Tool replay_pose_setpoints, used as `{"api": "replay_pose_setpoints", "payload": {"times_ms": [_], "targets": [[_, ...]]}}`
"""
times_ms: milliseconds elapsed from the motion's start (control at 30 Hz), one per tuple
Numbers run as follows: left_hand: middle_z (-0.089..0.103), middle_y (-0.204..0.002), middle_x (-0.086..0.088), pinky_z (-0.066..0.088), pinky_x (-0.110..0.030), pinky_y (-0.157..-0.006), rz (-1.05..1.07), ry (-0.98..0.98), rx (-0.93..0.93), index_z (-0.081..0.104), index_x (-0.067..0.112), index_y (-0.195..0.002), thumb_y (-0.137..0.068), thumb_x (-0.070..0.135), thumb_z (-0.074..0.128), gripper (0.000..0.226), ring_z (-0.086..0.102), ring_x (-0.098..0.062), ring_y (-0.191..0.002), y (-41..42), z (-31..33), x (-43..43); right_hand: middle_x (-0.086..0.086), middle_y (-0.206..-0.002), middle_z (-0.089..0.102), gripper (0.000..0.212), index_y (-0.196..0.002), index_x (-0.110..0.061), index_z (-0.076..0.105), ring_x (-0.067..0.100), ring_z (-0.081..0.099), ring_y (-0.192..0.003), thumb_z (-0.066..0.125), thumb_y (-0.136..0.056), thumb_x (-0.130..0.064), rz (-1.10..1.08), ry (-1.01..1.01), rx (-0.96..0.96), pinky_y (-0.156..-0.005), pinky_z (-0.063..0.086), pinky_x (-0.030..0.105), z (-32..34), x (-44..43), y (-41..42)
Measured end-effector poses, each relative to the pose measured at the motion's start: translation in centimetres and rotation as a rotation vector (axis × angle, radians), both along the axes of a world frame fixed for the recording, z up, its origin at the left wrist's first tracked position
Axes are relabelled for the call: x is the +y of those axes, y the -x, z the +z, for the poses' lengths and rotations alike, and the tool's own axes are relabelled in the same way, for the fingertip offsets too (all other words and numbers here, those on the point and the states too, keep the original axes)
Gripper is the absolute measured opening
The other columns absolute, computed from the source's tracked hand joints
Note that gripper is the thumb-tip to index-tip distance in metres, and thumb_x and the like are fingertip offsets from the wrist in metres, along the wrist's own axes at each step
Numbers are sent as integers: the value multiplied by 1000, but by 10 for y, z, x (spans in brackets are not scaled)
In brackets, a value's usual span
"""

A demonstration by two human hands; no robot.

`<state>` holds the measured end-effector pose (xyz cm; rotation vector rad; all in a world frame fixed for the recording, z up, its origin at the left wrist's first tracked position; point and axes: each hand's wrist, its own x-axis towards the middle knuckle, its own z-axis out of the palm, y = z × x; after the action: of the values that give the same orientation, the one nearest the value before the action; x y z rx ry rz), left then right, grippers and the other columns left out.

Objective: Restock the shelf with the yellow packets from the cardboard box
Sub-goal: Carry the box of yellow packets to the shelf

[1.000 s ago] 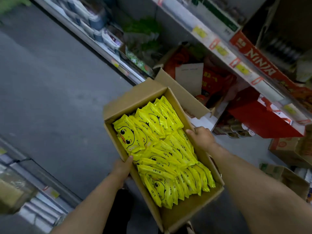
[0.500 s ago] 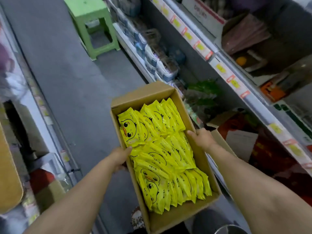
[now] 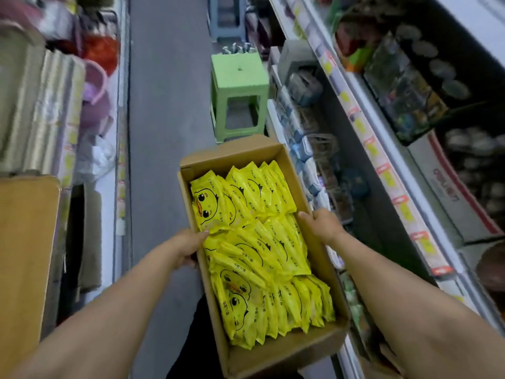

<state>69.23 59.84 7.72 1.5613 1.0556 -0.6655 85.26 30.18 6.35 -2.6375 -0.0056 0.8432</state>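
Observation:
An open cardboard box (image 3: 284, 354) is carried in front of me above the aisle floor. It is packed with several yellow packets (image 3: 259, 242) printed with a duck face, standing in overlapping rows. My left hand (image 3: 188, 246) grips the box's left wall, thumb over the rim beside a packet. My right hand (image 3: 321, 224) grips the right wall, fingers curled over its edge.
A green plastic stool (image 3: 239, 94) stands in the aisle just beyond the box, with a blue stool (image 3: 228, 16) farther back. Stocked shelves with price tags (image 3: 382, 170) run along the right. Rolled mats and pink baskets (image 3: 46, 105) fill the left side.
The view has swung left along the aisle while I carry the box. The green stool is now straight ahead and closer. Both hands keep the same hold on the box walls.

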Motion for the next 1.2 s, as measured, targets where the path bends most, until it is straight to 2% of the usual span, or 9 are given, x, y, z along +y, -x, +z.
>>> {"api": "replay_pose_setpoints", "payload": {"times_ms": [200,300,400,467,567,733,867,1067,1200], "targets": [[59,-119,-23,55,-60,-83,-13,46,21,50,3,-123,-96,47,54,52,61,-43,-106,-128,-6,100,6,-66,49,50,-65,-14,46,26,52,-72,55,-97,-51,-26,-13,-9,-65,40,35,17,89,-127],[59,-119,-23,57,-58,-77,-9,39,29,48,3,-128,-95,49,54,56,63,-42,-102,-191,11,142,11,-72,50,50,-64,-16,43,26,50,-73,56,-96,-52,-32,-27,-11,-65,37,33,23,131,-187],[58,-96,-18,60,-48,-62,-19,36,-4,45,0,-119,-98,42,52,47,63,-34,-79,-257,40,173,5,-65,45,51,-63,-15,42,24,46,-64,55,-98,-50,-13,-54,-10,-57,32,31,25,170,-248],[53,-88,-14,58,-48,-68,-5,29,-7,44,1,-121,-99,40,51,46,60,-30,-70,-298,48,192,3,-64,43,51,-64,-15,40,20,42,-58,54,-98,-51,13,-48,-8,-52,26,31,24,196,-291],[57,-101,-20,56,-52,-79,24,24,-17,41,-2,-133,-98,41,52,56,62,-32,-74,-359,47,230,2,-62,39,51,-65,-18,35,17,36,-53,54,-98,-52,42,-55,0,-49,21,31,22,234,-358],[58,-113,-21,57,-48,-71,44,11,-12,40,-1,-137,-97,44,53,61,63,-32,-76,-457,48,289,3,-63,41,50,-66,-16,38,17,38,-53,55,-97,-51,58,-61,-13,-49,25,30,24,300,-464],[56,-118,-22,57,-52,-80,21,36,-14,39,-1,-137,-97,44,52,61,64,-38,-94,-540,45,343,11,-76,57,51,-79,-7,55,28,57,-70,52,-97,-55,32,-60,-6,-63,46,38,36,349,-540],[60,-108,-21,57,-47,-71,-62,73,-61,44,-1,-132,-101,40,47,52,62,-30,-73,-669,41,402,7,-76,61,44,-79,-12,58,18,57,-63,52,-98,-51,-78,-73,-30,-57,40,26,36,391,-637],[59,-100,-19,57,-47,-68,-82,86,-49,45,-1,-131,-101,39,48,50,62,-29,-70,-733,37,420,11,-73,63,51,-79,-2,64,22,60,-61,55,-97,-50,-105,-44,-58,-51,42,29,36,407,-694]]}}
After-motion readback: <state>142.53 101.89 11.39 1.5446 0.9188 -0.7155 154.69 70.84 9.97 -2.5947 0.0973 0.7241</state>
